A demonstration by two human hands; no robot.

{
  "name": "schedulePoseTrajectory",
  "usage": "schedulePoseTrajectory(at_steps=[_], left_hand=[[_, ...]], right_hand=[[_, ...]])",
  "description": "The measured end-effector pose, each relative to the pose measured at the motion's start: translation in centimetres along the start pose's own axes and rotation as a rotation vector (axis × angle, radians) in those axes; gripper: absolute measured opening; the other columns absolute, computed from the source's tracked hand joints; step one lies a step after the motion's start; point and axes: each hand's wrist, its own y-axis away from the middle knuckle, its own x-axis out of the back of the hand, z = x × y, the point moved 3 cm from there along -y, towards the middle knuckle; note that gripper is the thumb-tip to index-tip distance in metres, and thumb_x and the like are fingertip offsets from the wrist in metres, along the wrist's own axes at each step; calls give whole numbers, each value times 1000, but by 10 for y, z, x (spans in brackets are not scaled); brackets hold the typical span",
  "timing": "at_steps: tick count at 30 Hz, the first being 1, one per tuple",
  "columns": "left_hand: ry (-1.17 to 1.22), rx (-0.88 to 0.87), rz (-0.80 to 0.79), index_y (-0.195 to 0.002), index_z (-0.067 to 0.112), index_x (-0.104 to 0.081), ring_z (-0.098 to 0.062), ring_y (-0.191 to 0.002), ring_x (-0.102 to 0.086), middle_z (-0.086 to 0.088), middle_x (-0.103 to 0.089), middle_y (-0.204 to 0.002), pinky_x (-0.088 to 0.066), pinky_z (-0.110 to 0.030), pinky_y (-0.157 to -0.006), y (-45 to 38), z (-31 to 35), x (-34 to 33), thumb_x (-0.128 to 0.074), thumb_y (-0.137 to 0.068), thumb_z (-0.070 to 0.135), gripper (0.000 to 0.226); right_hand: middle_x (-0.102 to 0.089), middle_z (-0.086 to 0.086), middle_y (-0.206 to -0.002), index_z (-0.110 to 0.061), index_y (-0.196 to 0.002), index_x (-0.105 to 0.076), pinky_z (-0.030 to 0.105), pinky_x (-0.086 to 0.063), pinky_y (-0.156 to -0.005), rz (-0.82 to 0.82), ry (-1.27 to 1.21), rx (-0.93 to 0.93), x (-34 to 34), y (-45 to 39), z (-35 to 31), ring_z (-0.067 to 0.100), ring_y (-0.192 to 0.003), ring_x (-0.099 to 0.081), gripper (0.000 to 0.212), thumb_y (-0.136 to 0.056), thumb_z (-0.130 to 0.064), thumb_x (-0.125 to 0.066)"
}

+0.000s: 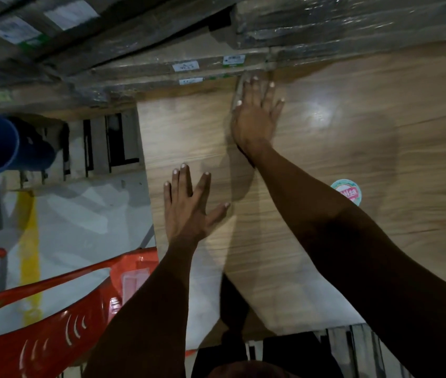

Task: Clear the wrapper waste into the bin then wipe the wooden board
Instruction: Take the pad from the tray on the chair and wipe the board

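Presently, the left hand (pixel 189 203) is held flat with straight, spread fingers near the left edge of the wooden board (pixel 366 137), while the right hand (pixel 256 115) is laid open, fingers extended, at the board's far edge beside the film-wrapped stacked panels (pixel 353 20). Nothing is gripped by either hand. A round sticker (pixel 348 191) is seen on the board right of the right forearm, a blue bin (pixel 0 144) is located at far left, and a red plastic chair (pixel 52 317) is positioned at lower left.
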Motion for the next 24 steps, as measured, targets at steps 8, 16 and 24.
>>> schedulePoseTrajectory(at_steps=[8,16,24], left_hand=[[39,-82,1,-158,38,-21,-32,-157,1,-17,1,-170,-3,-49,-126,0,6,3,-41,-95,72,74],[252,141,120,-151,12,-42,-40,-153,-17,-23,-23,-164,-14,-57,-124,-19,117,-13,-39,-96,46,65],[127,148,163,-154,14,-35,-36,-156,-11,-18,-17,-168,-9,-56,-125,-27,158,-24,-35,-104,35,54]], right_hand=[[-13,2,-172,-20,-163,-16,60,-6,-125,-44,-4,263,2,9,-14,31,-159,-4,60,-106,-32,-26],[-15,0,-172,-20,-162,-21,63,-1,-123,47,-114,-22,6,-10,36,32,-158,-7,59,-104,-28,-24],[-19,-2,-171,-25,-162,-22,62,-8,-124,-11,-52,191,22,-24,76,32,-158,-8,58,-104,-31,-27]])
